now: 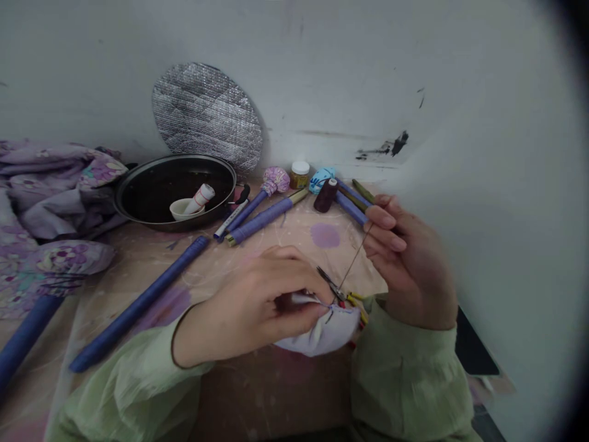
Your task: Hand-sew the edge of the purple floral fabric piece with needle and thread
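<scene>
Low in the middle of the head view, my left hand (pixel 248 307) pinches the gathered top edge of a pale lavender cloth piece (pixel 317 337), which looks rounded and padded. My right hand (pixel 409 264) is raised to the right, its fingers closed on a dark thread (pixel 353 261). That thread runs taut down toward the cloth; any needle is hidden in the fingers. Behind the cloth lie small scissors (pixel 329 281), with red and yellow handles partly covered. A spool of dark thread (pixel 326 196) leans farther back, short of the wall.
A black pan (pixel 133 196) holds a small white cup (pixel 177 212). Purple floral cloth (pixel 27 209) is heaped at left. Blue-wrapped sticks (pixel 142 301), a marker (pixel 232 218) and a lidded jar (pixel 300 178) lie or stand around. A silver round mat (pixel 207 116) leans on the wall.
</scene>
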{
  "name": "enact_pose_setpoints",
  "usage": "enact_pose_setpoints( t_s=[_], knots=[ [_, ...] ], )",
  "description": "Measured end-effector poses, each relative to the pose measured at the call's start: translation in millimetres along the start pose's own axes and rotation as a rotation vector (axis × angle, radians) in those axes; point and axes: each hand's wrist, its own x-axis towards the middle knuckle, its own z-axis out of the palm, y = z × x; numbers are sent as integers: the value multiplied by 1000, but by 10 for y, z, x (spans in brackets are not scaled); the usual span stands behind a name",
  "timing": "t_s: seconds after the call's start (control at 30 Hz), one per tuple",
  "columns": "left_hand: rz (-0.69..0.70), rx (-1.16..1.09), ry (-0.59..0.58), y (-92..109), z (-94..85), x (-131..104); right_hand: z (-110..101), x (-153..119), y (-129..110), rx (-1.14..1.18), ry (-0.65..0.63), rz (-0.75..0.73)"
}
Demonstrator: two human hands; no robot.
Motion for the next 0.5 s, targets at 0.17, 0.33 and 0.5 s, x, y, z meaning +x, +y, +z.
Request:
enact_pose_setpoints(
  t_s=[0.17, 0.33, 0.5],
  knots=[
    [12, -130, -58, 18, -13, -15, -16, 61, -6, 104, 77, -31],
    [43, -213, -94, 17, -26, -26, -72, 117, -5, 130, 111, -80],
    [68, -240, -141, 11, -40, -9, -64, 114, -5, 120, 120, -102]
  ],
)
